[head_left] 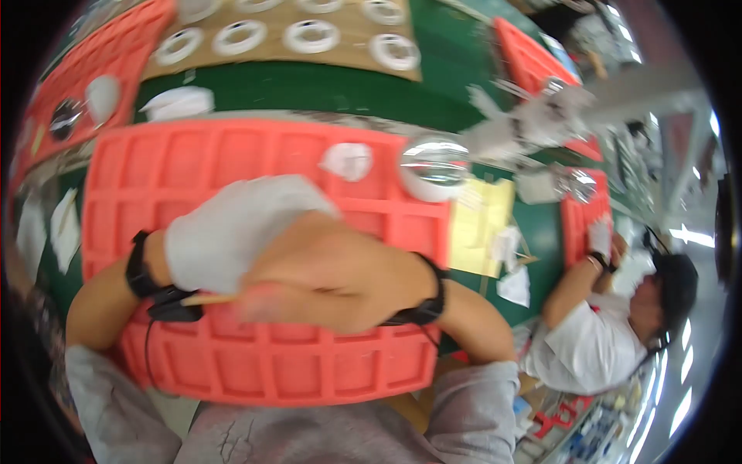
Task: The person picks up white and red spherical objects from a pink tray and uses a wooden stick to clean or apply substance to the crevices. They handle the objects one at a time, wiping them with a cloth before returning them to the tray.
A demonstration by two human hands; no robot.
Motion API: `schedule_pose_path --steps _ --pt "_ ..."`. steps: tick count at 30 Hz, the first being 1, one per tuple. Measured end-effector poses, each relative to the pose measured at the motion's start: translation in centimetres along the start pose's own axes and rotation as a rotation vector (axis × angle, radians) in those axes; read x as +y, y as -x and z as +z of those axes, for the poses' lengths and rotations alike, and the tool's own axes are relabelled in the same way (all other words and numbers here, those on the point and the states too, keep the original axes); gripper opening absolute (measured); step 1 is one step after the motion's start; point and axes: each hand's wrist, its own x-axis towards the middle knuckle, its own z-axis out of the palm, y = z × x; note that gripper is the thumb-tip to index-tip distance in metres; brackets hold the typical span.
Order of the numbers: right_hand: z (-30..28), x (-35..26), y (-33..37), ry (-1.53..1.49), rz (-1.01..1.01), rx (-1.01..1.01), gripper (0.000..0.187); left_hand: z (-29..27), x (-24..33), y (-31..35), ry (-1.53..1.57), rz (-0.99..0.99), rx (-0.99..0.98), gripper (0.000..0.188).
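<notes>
My left hand (239, 220), in a white glove, is over a coral-red gridded tray (332, 367). Bare and blurred, my right hand (325, 267) crosses in front of it and hides the left fingers. From the right hand's curled fingers a thin wooden stick (207, 299) pokes out toward my left wrist. What lies between the two hands, if anything, cannot be seen. Beyond them, a small white crumpled piece (348, 161) rests on the tray. A clear glossy dome on a white base (434, 166) sits at the tray's far right corner.
White rings (311, 35) lie in rows on brown cardboard (255, 60) at the far side. Yellow paper (478, 228) and white scraps (514, 286) are on the green table (541, 232). Another red tray (85, 69) stands far left. A co-worker (599, 332) works at the right.
</notes>
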Motion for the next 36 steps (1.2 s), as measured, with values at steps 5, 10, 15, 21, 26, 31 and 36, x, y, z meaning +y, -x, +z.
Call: schedule_pose_path --steps 5,10,15,21,26,31,36 --pt "-0.3 0.8 0.4 -0.251 0.139 0.146 0.046 -0.5 1.2 0.4 0.089 -0.161 -0.285 0.025" --pt "-0.3 1.1 0.2 -0.554 0.252 0.167 0.046 -0.4 -0.9 2.3 0.341 -0.466 -0.372 0.042" --pt "-0.8 1.4 0.3 -0.585 0.224 0.273 0.035 -0.7 1.3 1.6 0.135 -0.521 -0.384 0.05" --pt "-1.4 -2.5 -0.2 -0.432 0.171 0.31 0.038 -0.6 1.5 2.1 -0.092 -0.048 -0.072 0.063" --pt "-2.7 -3.6 0.5 -0.592 0.149 0.268 0.044 -0.4 0.6 0.7 -0.015 -0.017 -0.161 0.057" --pt "-3.2 -2.9 2.3 -0.135 0.263 0.16 0.045 -1.0 -0.2 1.8 0.15 -0.071 -0.172 0.052" --pt "-3.0 -1.8 4.4 0.05 0.226 0.127 0.041 -1.2 0.3 1.8 -0.028 0.025 -0.087 0.052"
